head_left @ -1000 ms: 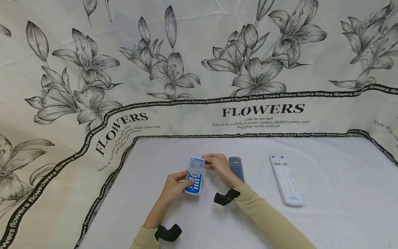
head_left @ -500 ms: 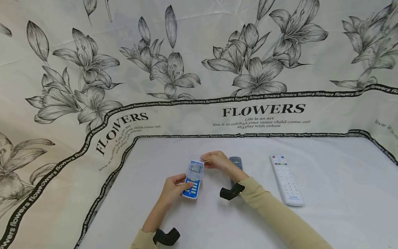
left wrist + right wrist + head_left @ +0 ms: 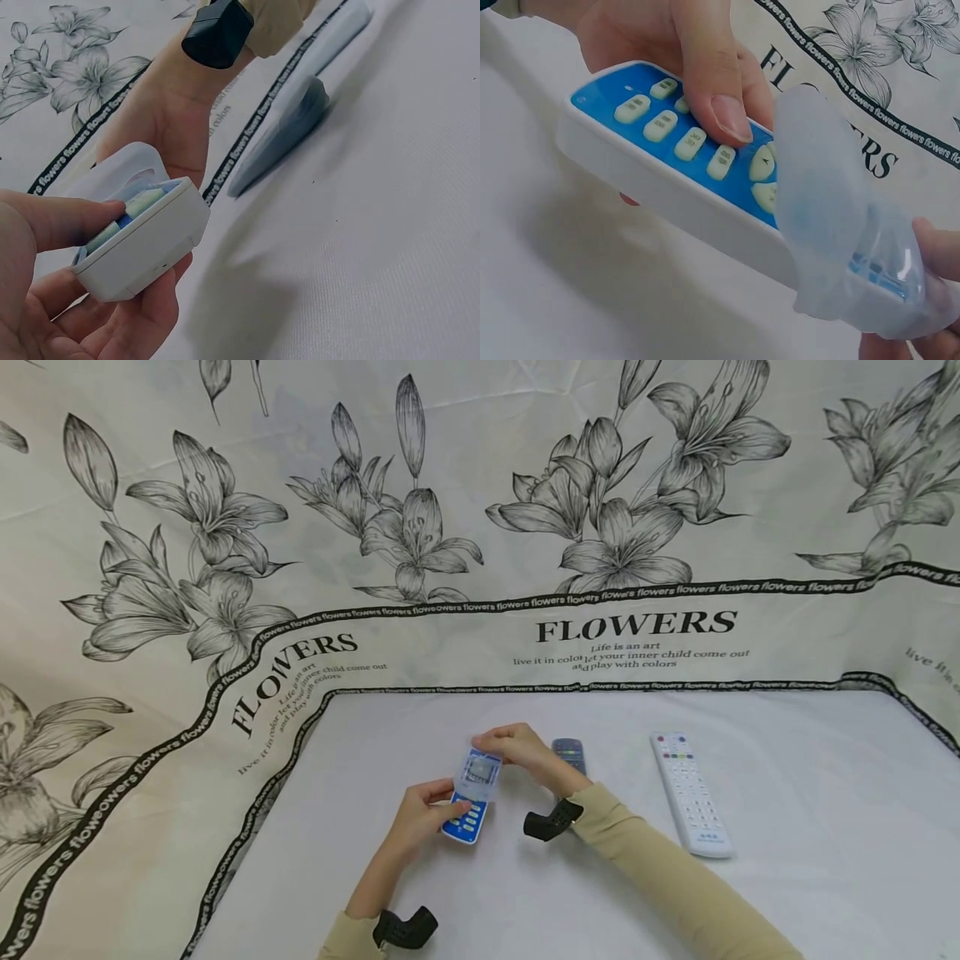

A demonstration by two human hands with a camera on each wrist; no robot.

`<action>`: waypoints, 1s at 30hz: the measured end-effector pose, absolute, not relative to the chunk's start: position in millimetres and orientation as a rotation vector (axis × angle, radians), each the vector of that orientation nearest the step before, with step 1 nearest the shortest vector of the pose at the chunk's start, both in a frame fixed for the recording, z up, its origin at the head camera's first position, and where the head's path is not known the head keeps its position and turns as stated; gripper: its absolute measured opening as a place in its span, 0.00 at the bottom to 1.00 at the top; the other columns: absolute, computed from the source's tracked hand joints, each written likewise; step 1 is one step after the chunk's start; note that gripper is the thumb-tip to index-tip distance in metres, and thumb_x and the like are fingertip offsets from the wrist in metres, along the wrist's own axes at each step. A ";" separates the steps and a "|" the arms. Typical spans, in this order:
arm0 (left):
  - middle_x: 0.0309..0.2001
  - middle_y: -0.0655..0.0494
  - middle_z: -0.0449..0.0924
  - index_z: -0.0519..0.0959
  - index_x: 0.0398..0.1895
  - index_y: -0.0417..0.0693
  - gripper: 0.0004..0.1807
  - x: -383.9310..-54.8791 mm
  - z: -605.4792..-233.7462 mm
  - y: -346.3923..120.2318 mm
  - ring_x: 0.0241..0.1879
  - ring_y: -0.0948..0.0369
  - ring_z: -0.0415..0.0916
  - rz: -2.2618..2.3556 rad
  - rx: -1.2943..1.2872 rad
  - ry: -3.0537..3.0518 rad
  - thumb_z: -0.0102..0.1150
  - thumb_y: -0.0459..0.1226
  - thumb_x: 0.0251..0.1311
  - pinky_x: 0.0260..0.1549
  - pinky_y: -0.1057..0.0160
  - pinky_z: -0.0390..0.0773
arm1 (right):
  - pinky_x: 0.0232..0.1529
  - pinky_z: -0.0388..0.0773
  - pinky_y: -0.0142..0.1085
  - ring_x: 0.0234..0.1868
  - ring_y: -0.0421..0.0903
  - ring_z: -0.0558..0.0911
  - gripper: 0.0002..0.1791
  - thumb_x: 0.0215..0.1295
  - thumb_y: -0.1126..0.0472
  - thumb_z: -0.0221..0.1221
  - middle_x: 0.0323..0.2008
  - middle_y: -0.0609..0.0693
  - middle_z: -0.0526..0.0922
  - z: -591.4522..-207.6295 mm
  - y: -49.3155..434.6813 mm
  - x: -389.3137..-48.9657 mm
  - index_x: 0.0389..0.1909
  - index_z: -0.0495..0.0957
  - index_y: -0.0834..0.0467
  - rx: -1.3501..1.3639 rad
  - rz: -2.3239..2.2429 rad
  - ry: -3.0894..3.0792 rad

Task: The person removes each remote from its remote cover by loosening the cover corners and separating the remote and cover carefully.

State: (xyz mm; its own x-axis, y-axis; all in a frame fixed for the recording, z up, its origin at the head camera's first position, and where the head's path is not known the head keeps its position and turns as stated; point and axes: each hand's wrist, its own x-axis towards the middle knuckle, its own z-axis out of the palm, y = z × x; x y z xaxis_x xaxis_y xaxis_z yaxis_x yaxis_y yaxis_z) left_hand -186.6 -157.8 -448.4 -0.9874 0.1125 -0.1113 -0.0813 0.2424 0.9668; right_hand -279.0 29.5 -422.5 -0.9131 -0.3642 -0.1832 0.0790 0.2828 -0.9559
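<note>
A white remote control (image 3: 465, 822) with a blue face and pale buttons is held above the table, slightly tilted. Its far end sits inside a translucent, soft-looking sleeve (image 3: 821, 202), which reaches about halfway down the face. My left hand (image 3: 422, 812) grips the near half, thumb on the buttons and fingers curled beneath, as the left wrist view shows. At the far end, my right hand (image 3: 523, 753) pinches the sleeve by its end; in the right wrist view only fingertips (image 3: 937, 251) show there. The covered buttons are blurred by the sleeve.
A dark remote control (image 3: 568, 755) lies right behind my right wrist, partly hidden by it. Farther right lies a long white remote control (image 3: 692, 793). Flower-printed cloth (image 3: 450, 643) rises behind the white tabletop (image 3: 810, 827).
My right fingers have shifted from the remote's far right corner to its far end. The sleeve covers more of the face. The remote has tipped slightly, its near end moving toward me.
</note>
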 end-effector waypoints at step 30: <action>0.50 0.40 0.81 0.77 0.56 0.35 0.26 -172.7 -453.2 -141.2 0.40 0.59 0.82 1.869 -0.124 2.480 0.67 0.39 0.55 0.38 0.63 0.83 | 0.41 0.79 0.34 0.43 0.44 0.80 0.18 0.61 0.53 0.62 0.46 0.54 0.85 -427.7 10.4 -283.4 0.44 0.84 0.63 0.044 -1.835 2.283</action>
